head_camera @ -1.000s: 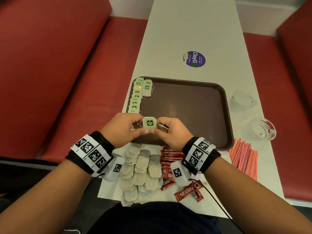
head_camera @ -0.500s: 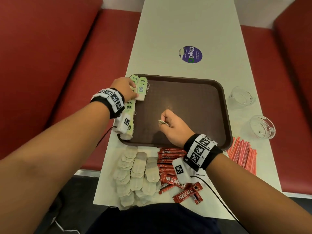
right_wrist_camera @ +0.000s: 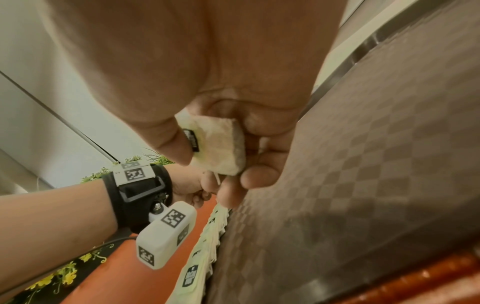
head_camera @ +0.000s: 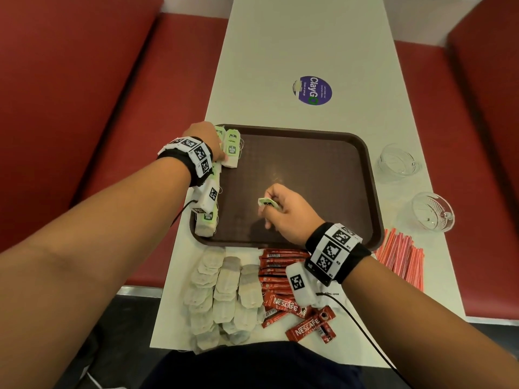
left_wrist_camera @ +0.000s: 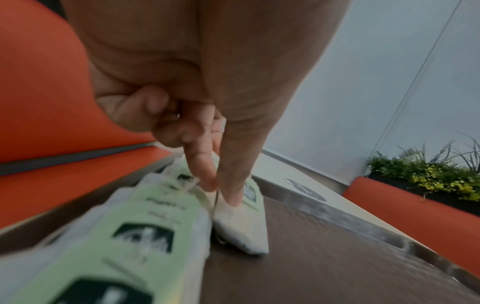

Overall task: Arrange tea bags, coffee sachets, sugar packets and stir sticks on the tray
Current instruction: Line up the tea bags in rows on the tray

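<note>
Tray: brown hard plastic, fine woven chequer texture, dull sheen; smoother, glossier raised rim.
Tea bags on tray: off-white porous filter paper, matt, soft and slightly fuzzy; pale green printed paper tags, smooth; thin white string.
Loose tea bags: same matt filter paper, crinkled edges.
Coffee sachets: red printed foil-like film, glossy.
Stir sticks: red-and-white striped, smooth, look like plastic.
Cups: clear, glossy, patterned; glass or plastic, cannot tell.
Bench: off-white laminate, smooth, matt.
Sticker: purple printed, smooth.
Seats: red upholstery, smooth, faint sheen.
</note>
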The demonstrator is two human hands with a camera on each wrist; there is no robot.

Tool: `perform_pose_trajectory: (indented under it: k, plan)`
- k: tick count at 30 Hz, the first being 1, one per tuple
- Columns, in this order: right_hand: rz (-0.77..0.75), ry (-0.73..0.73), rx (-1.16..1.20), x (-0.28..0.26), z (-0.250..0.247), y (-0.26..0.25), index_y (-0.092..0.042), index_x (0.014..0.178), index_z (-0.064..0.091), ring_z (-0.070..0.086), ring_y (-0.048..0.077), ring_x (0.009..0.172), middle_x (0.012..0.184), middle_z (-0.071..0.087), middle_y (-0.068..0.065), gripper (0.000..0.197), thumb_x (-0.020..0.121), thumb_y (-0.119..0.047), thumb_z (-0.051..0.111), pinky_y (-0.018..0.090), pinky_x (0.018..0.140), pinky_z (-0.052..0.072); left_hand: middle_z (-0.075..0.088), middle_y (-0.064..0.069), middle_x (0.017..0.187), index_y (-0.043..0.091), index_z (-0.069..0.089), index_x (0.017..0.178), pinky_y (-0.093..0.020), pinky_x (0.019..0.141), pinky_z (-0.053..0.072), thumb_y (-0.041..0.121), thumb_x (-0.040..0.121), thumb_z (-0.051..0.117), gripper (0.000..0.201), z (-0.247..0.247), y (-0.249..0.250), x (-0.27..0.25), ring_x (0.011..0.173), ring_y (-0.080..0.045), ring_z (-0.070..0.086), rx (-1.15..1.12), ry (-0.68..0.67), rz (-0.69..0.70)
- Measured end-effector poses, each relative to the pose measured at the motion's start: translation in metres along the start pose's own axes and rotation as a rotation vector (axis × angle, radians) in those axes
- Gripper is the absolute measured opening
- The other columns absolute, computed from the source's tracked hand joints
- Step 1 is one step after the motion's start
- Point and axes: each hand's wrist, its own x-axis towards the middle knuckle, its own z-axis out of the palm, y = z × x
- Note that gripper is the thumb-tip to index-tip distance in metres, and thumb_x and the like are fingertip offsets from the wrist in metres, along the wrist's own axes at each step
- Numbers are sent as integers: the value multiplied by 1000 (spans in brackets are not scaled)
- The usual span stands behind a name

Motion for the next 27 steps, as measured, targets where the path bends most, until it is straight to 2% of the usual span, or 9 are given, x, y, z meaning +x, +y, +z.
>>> perform_pose_trajectory:
  k: [3,8,11,14,16,18,21,24,27]
  plan:
    - [-16,8,-5,1,-1,0,-16,92,55,71,13,68,78,70,-4,8,96,-16,61,31,66,53,69,-7,110,12,68,110,-36,78,54,40,78,81,44,-2,4,3,99,-29,65,3,35,38]
    - [-41,-17,-88,2,-2,-5,-18,93,55,71,16,68,75,73,5,9,98,-19,62,41,67,61,60,-6,94,10,55,91,-32,68,44,50,81,72,45,11,20,-2,82,-26,54,78,24,106]
    - [-51,-1,-115,2,-3,-8,-18,95,58,71,14,72,78,72,0,8,98,-23,63,40,69,61,54,-7,91,12,50,91,-31,68,43,50,80,74,46,16,22,-3,81,-25,51,112,26,96]
    - [-76,38,-233,3,-5,-10,-15,93,63,63,14,74,79,65,-7,15,96,-30,65,34,70,52,55,-7,91,11,51,90,-30,66,43,46,81,73,43,16,23,-7,80,-25,51,97,29,85]
    - [-90,51,-273,3,-6,-11,-10,91,63,57,17,75,82,62,-1,23,96,-32,65,33,69,46,57,-6,93,10,55,93,-31,67,44,54,84,68,46,11,24,-13,82,-25,54,64,45,99]
    - [-105,64,-258,5,-7,-11,-9,88,63,53,15,71,81,60,1,25,96,-33,65,32,67,44,64,-4,90,9,64,93,-31,69,45,59,88,60,50,1,22,-23,85,-24,60,-8,74,171]
    - [-93,100,-174,9,-9,-12,-13,81,61,51,10,63,72,59,-2,24,95,-33,66,32,64,45,67,6,85,23,69,87,-25,65,42,57,92,56,37,-15,19,-57,80,-11,60,-297,102,366]
    - [-86,122,-118,10,-9,-13,-19,82,62,56,8,62,70,62,-4,19,95,-33,67,33,65,50,68,9,82,28,71,85,-24,69,47,61,89,60,34,-28,14,-101,72,-3,59,-429,-45,560]
    - [-102,136,-78,12,-9,-13,-17,84,65,61,20,64,71,66,4,19,92,-33,70,42,64,53,69,12,82,30,72,87,-21,74,50,52,85,70,22,-24,2,-126,76,2,60,-400,-178,646]
